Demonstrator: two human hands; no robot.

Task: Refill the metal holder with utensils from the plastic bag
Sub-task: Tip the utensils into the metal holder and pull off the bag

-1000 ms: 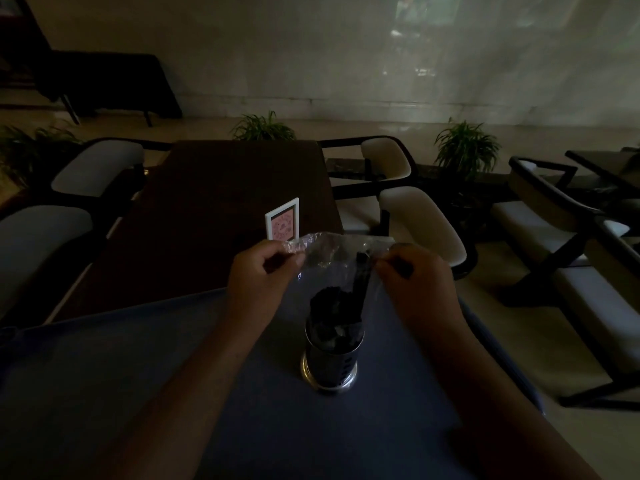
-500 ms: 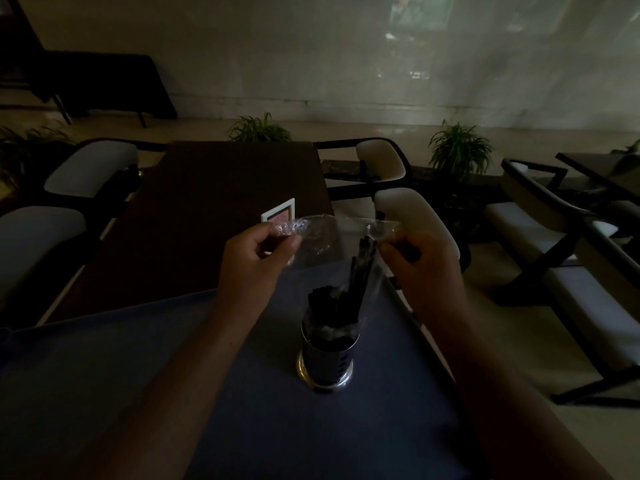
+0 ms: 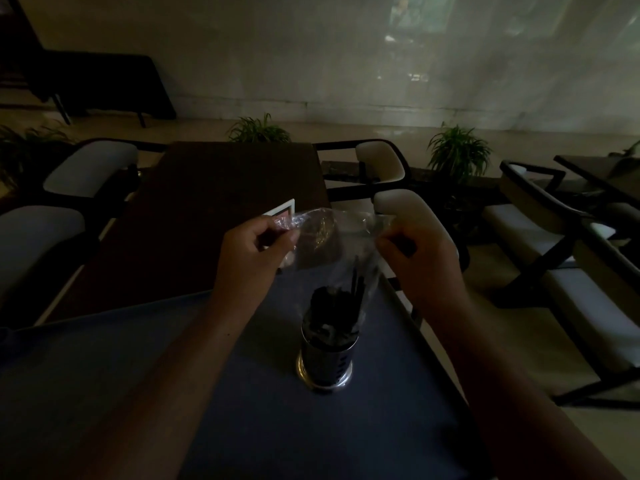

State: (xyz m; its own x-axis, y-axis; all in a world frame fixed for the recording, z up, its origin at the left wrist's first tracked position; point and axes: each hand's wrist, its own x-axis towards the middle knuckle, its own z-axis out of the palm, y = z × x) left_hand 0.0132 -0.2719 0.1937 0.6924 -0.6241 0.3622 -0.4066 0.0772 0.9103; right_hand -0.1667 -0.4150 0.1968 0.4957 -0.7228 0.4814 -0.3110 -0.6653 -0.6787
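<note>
A perforated metal holder (image 3: 325,358) stands upright on the dark blue table (image 3: 173,375), near its right edge. Dark utensils (image 3: 337,301) stick up out of it, wrapped in a clear plastic bag (image 3: 332,237) whose lower end reaches into the holder. My left hand (image 3: 254,252) pinches the bag's upper left corner. My right hand (image 3: 415,258) pinches the upper right corner. The bag is stretched between them above the holder. The scene is dim and the utensils show only as black shapes.
A small white-framed card stand (image 3: 282,211) sits behind my left hand on a dark brown table (image 3: 225,188). White-cushioned chairs (image 3: 408,213) flank both tables. Potted plants (image 3: 457,152) stand by the far wall.
Both hands have lifted the bag's top edge higher and drawn it wider apart. The bag now sits taller above the holder. The holder has stayed in place.
</note>
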